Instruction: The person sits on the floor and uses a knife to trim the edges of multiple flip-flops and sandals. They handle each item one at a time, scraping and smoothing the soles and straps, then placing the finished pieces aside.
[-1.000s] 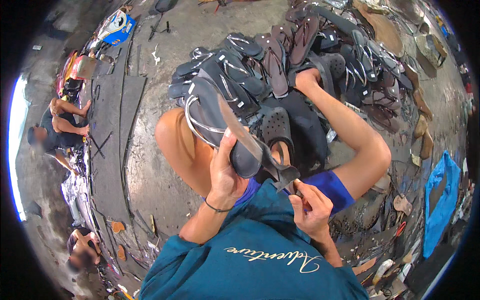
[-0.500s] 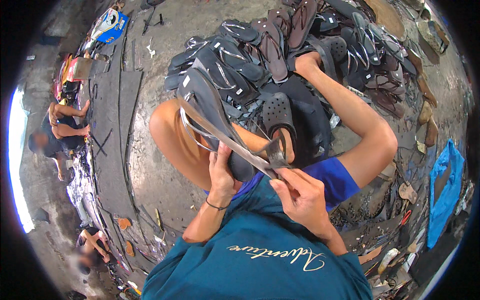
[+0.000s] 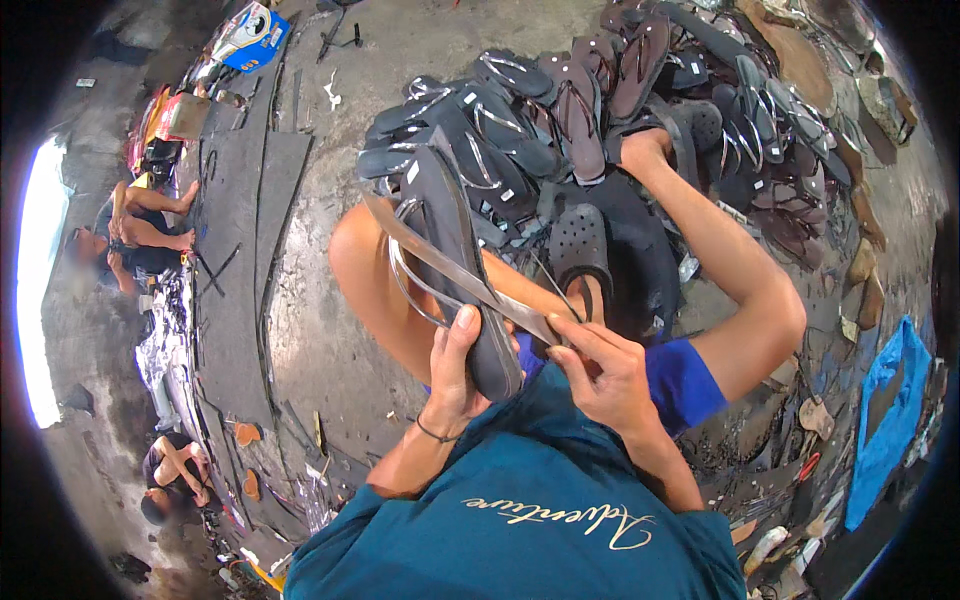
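My left hand (image 3: 452,375) grips the heel end of a black flip-flop (image 3: 446,212), thumb on top of the sole. The flip-flop is tilted, its toe end pointing away from me and its silvery straps on the left. My right hand (image 3: 612,388) pinches the near end of a long, narrow metal knife blade (image 3: 450,268). The blade slants across the sole and straps, its tip beyond the left edge. Whether the edge touches the rubber I cannot tell. The knife's handle, if any, is hidden in my fingers. A thin dark strip (image 3: 553,275) shows beyond my right fingers.
Several black and brown flip-flops (image 3: 575,115) lie heaped ahead of my legs. A black clog (image 3: 578,240) is on my foot, among rubber scraps. Dark rubber sheets (image 3: 235,340) lie at left, with two people (image 3: 150,225) (image 3: 180,470) sitting beyond. Blue cloth (image 3: 888,420) lies at right.
The flip-flop has turned so its top faces me more. The knife blade lies lower across it. A dark strip beside my right fingers no longer shows as broadly. The view has shifted.
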`<state>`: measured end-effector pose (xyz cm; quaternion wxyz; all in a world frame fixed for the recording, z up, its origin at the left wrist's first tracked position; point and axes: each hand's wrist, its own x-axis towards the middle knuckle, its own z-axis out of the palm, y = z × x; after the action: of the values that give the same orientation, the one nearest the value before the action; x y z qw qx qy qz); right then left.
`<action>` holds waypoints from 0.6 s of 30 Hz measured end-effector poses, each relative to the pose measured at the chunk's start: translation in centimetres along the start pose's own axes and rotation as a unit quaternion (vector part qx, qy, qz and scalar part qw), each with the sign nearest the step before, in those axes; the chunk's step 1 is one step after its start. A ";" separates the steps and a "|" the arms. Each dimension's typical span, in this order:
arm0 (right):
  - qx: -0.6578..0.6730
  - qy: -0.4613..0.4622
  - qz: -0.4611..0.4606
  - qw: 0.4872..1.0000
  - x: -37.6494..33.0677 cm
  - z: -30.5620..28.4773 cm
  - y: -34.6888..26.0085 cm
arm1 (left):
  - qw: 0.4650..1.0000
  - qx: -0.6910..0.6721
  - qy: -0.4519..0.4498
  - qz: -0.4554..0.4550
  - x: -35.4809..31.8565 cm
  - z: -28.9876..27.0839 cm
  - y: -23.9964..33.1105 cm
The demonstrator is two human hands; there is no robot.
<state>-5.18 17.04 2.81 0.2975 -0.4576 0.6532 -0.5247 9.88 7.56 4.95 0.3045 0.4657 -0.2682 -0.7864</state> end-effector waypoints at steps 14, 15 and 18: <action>0.179 0.077 0.080 0.977 11.8 1.9 2.4 | 0.997 0.068 -0.034 0.011 -1.0 -0.9 -2.9; 0.177 0.017 0.139 0.974 10.9 0.7 1.5 | 0.983 0.174 -0.054 0.024 -0.9 -1.9 -3.2; 0.197 -0.058 0.177 0.963 7.8 -1.1 -0.2 | 0.926 0.334 -0.172 0.044 0.0 -4.3 -2.4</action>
<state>-9.20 10.34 4.04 0.5073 -0.2966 0.5893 -0.5544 13.17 8.56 1.41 0.1143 0.3857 -0.5841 -0.7050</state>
